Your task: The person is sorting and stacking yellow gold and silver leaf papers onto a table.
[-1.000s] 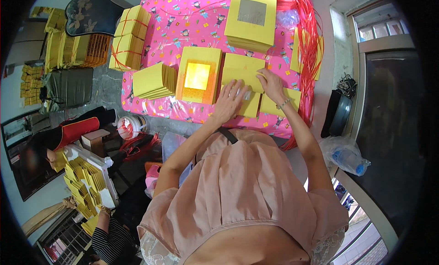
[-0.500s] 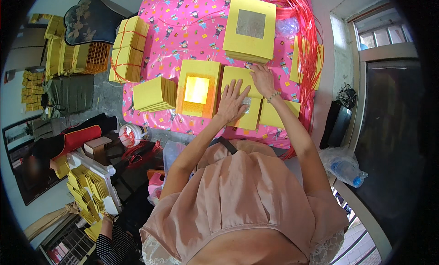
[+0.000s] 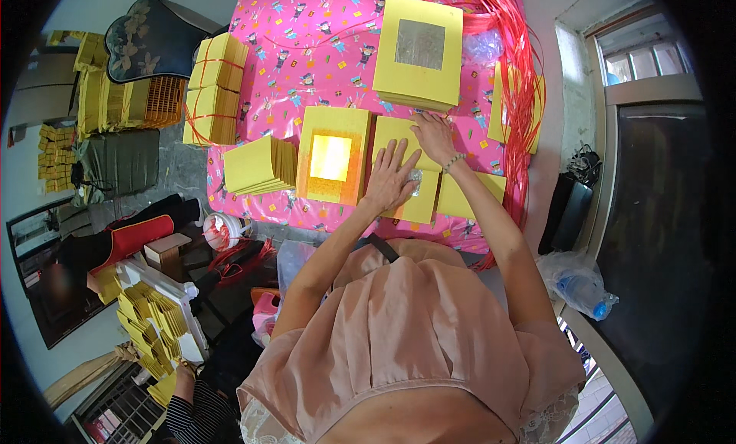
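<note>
While flat, both hands (image 3: 414, 157) press yellow sheet (image 3: 410, 191).

1. I see a pink patterned cloth (image 3: 322, 53) covering the table.
2. Red strings (image 3: 521, 84) trail down its right side.
3. Tied yellow bundles (image 3: 217, 88) sit at the cloth's left edge.
4. A dark floral cushion (image 3: 149, 34) lies beyond them.
5. A clear plastic bag with a bottle (image 3: 580, 285) rests near the window.
6. White rack of yellow packets (image 3: 157, 310), lower left.
</note>
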A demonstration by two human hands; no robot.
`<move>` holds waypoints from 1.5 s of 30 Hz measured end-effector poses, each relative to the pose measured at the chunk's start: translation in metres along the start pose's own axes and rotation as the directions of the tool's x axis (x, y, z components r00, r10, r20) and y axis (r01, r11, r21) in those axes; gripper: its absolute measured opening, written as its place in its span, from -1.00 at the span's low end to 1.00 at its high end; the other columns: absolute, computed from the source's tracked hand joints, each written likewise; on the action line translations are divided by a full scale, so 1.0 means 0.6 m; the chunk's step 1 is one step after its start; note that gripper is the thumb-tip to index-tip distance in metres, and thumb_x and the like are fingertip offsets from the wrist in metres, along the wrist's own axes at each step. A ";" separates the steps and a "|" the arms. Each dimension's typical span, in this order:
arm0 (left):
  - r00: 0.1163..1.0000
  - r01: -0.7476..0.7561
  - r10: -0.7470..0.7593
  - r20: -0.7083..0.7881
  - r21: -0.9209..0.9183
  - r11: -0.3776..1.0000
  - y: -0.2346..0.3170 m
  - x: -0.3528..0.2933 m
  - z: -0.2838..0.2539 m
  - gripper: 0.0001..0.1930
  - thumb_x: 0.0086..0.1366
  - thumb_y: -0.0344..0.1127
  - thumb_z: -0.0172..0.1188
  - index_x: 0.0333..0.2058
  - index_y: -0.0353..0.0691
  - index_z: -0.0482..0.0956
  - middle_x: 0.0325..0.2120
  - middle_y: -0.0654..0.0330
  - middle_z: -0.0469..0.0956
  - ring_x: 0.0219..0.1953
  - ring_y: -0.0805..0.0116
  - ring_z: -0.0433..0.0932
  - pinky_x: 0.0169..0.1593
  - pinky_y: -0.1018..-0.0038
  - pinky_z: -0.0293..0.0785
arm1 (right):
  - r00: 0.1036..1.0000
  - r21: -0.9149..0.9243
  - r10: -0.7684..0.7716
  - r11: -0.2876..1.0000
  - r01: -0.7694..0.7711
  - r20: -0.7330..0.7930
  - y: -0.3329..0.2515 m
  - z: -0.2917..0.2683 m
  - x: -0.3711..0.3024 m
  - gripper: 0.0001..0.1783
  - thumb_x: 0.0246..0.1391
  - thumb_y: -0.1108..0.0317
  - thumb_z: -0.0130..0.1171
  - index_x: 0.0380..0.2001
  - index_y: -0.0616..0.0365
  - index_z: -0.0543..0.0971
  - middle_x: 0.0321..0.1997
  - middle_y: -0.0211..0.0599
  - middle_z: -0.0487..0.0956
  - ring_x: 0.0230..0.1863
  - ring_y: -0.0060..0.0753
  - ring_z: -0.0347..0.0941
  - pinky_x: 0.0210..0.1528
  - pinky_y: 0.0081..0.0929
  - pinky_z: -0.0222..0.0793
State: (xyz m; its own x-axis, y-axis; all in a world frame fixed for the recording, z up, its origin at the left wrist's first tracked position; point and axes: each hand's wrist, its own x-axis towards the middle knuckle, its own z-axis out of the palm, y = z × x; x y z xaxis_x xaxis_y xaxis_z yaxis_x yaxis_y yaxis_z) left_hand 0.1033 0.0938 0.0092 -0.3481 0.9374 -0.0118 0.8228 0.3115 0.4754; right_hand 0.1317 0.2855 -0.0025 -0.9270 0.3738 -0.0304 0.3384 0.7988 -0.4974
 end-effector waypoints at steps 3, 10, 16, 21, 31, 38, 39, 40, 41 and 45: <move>1.000 0.000 0.000 -0.002 0.008 1.000 -0.002 0.001 0.005 -0.24 0.25 -0.01 0.13 0.37 0.04 0.05 0.38 -0.10 -0.08 0.40 -0.21 -0.12 0.38 -0.07 -0.17 | 1.000 0.021 0.023 1.000 -0.023 0.009 0.000 0.002 -0.001 -0.71 0.12 0.27 0.10 -0.09 0.11 0.51 -0.03 -0.19 0.55 0.06 -0.09 0.41 0.12 -0.06 0.23; 1.000 -0.017 0.017 -0.013 -0.013 1.000 -0.005 0.005 0.010 -0.25 0.26 0.05 0.08 0.37 0.02 0.07 0.37 -0.12 -0.07 0.39 -0.24 -0.12 0.37 -0.08 -0.16 | 0.999 0.033 0.028 0.999 -0.026 -0.040 -0.003 0.003 -0.007 -0.71 0.10 0.31 0.12 -0.10 0.09 0.52 -0.05 -0.18 0.55 0.00 -0.07 0.42 0.12 -0.10 0.21; 1.000 -0.017 0.017 -0.010 -0.021 1.000 -0.010 0.000 0.017 -0.23 0.24 0.08 0.10 0.36 0.03 0.08 0.37 -0.14 -0.07 0.39 -0.27 -0.13 0.37 -0.09 -0.14 | 0.970 0.038 0.087 0.996 -0.080 -0.226 -0.045 -0.037 -0.079 -0.85 0.08 0.40 0.13 -0.26 0.14 0.45 -0.27 -0.12 0.50 -0.12 -0.04 0.46 -0.13 -0.14 0.39; 1.000 -0.024 0.024 -0.009 0.032 0.999 -0.012 0.003 0.018 -0.18 0.17 0.06 0.15 0.37 0.06 0.05 0.37 -0.12 -0.07 0.40 -0.25 -0.14 0.38 -0.06 -0.14 | 0.988 0.163 0.150 0.976 -0.141 -0.038 -0.043 -0.015 -0.146 -0.88 0.09 0.41 0.11 -0.36 0.18 0.38 -0.36 -0.10 0.47 -0.34 0.10 0.47 -0.31 -0.05 0.37; 1.000 -0.017 0.018 -0.008 0.080 0.997 -0.013 0.004 0.026 -0.15 0.17 0.25 0.10 0.37 0.06 0.08 0.38 -0.12 -0.08 0.40 -0.23 -0.16 0.38 -0.05 -0.15 | 0.985 0.036 0.169 0.985 -0.167 -0.045 -0.041 0.019 -0.150 -0.84 0.12 0.37 0.10 -0.33 0.23 0.38 -0.29 -0.03 0.48 -0.23 0.07 0.49 -0.28 -0.10 0.43; 1.000 -0.017 0.018 -0.011 0.087 0.996 -0.016 0.001 0.029 -0.09 0.12 0.33 0.09 0.37 0.05 0.08 0.38 -0.12 -0.09 0.41 -0.22 -0.17 0.39 -0.03 -0.17 | 0.991 0.080 0.112 0.991 -0.106 -0.075 -0.034 0.023 -0.163 -0.80 0.11 0.32 0.13 -0.33 0.20 0.38 -0.31 -0.06 0.46 -0.23 0.05 0.47 -0.27 -0.11 0.42; 0.999 -0.032 0.034 -0.015 0.089 0.996 -0.017 0.003 0.029 -0.08 0.12 0.33 0.09 0.37 0.04 0.07 0.38 -0.13 -0.10 0.41 -0.21 -0.17 0.39 -0.02 -0.17 | 0.991 0.081 0.111 0.991 -0.105 -0.073 -0.030 0.024 -0.162 -0.80 0.11 0.31 0.13 -0.33 0.20 0.38 -0.31 -0.06 0.45 -0.23 0.04 0.46 -0.25 -0.11 0.41; 0.999 -0.048 0.050 -0.019 0.091 0.995 -0.018 0.004 0.029 -0.08 0.12 0.34 0.08 0.37 0.03 0.06 0.38 -0.14 -0.11 0.41 -0.21 -0.17 0.39 -0.02 -0.17 | 0.991 0.082 0.111 0.991 -0.105 -0.071 -0.028 0.024 -0.160 -0.79 0.10 0.31 0.14 -0.33 0.19 0.38 -0.31 -0.07 0.45 -0.22 0.03 0.46 -0.23 -0.11 0.40; 0.998 -0.052 0.055 -0.021 0.094 0.994 -0.018 0.001 0.028 -0.08 0.12 0.34 0.08 0.37 0.03 0.06 0.38 -0.14 -0.11 0.41 -0.21 -0.17 0.39 -0.02 -0.17 | 0.991 0.082 0.111 0.991 -0.105 -0.077 -0.028 0.028 -0.160 -0.79 0.10 0.31 0.14 -0.33 0.19 0.38 -0.31 -0.07 0.45 -0.22 0.03 0.46 -0.23 -0.11 0.40; 0.999 0.035 -0.032 -0.033 0.104 0.994 -0.028 -0.013 0.027 -0.04 0.13 0.34 0.07 0.38 -0.06 0.01 0.38 -0.19 -0.12 0.42 -0.21 -0.18 0.39 -0.01 -0.19 | 0.986 0.106 0.058 0.994 -0.042 -0.155 -0.019 0.038 -0.164 -0.80 0.12 0.32 0.14 -0.35 0.19 0.37 -0.35 -0.11 0.43 -0.27 0.03 0.45 -0.27 -0.12 0.38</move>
State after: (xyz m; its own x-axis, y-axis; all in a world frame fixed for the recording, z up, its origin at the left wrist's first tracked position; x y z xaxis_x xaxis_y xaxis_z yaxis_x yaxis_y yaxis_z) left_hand 0.0997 0.0840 -0.0128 -0.3891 0.9212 0.0024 0.8524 0.3590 0.3802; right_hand 0.2153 0.2292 -0.0137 -0.8696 0.4880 0.0751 0.3581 0.7280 -0.5846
